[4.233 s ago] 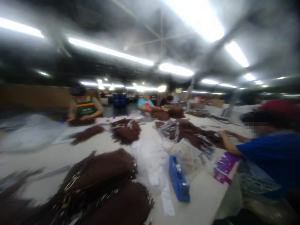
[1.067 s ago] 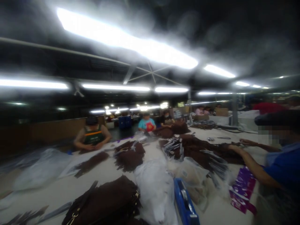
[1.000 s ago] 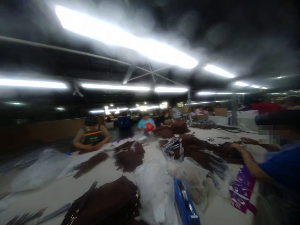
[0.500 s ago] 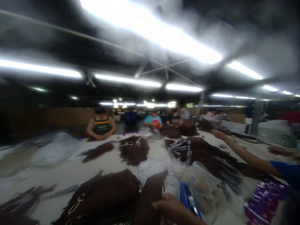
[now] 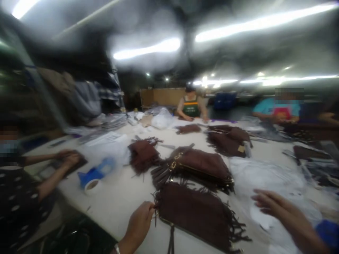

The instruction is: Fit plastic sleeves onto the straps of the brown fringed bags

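A dark brown fringed bag (image 5: 193,215) with a zipper edge lies flat on the table in front of me. My left hand (image 5: 140,220) pinches its left edge between thumb and fingers. My right hand (image 5: 278,208) is held to the right of the bag, slightly blurred, fingers stretched out and nothing in them. Beneath and beyond that hand lie clear plastic bags (image 5: 254,176). Just behind the flat bag sits a fuller brown fringed bag (image 5: 203,162) with gold clasps and a tassel.
More brown fringed pieces (image 5: 144,155) and a fringed bag with a tag (image 5: 230,139) lie farther back. A blue tape dispenser (image 5: 91,178) stands at the left. A co-worker's hands (image 5: 70,158) hold a dark piece there. Other people sit across the white table (image 5: 119,211).
My view has swung to the left and down. The flat brown bag now shows fully, with my left hand at its edge. My right hand is now off the brown material, fingers extended.
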The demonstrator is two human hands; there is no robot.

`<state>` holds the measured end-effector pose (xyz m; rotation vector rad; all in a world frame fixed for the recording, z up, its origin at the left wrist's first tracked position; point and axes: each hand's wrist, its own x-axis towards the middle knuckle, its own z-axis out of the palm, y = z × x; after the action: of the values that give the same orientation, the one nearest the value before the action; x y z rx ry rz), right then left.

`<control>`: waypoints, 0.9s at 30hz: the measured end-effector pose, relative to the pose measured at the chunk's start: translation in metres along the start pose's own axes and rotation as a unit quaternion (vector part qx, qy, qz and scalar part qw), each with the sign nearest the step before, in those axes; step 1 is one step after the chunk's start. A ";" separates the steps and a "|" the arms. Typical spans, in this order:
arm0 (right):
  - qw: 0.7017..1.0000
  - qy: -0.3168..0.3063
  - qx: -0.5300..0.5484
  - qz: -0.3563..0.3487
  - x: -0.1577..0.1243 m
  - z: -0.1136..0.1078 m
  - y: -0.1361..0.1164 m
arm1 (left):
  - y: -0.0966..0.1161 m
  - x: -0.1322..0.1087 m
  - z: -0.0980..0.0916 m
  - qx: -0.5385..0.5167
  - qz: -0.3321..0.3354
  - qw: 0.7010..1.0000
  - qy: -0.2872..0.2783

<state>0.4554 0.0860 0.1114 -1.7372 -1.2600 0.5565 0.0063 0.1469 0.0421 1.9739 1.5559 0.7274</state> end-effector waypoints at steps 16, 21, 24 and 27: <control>0.905 -0.117 -0.346 -0.216 -0.086 0.225 0.012 | -0.030 -0.013 0.043 0.194 0.065 0.978 0.039; 0.927 -0.144 -0.295 -0.179 -0.093 0.217 0.003 | -0.024 -0.011 0.051 0.197 0.187 0.962 0.028; 0.937 -0.128 -0.285 -0.158 -0.100 0.219 0.004 | -0.053 -0.007 0.045 0.216 0.224 0.950 0.024; 0.944 -0.120 -0.267 -0.151 -0.103 0.223 0.008 | -0.099 0.013 0.039 0.228 0.238 0.944 0.034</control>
<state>0.2490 0.0799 -0.0209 -1.8877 -1.9481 0.2603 -0.0330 0.1768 -0.0527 2.7542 1.3816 0.6590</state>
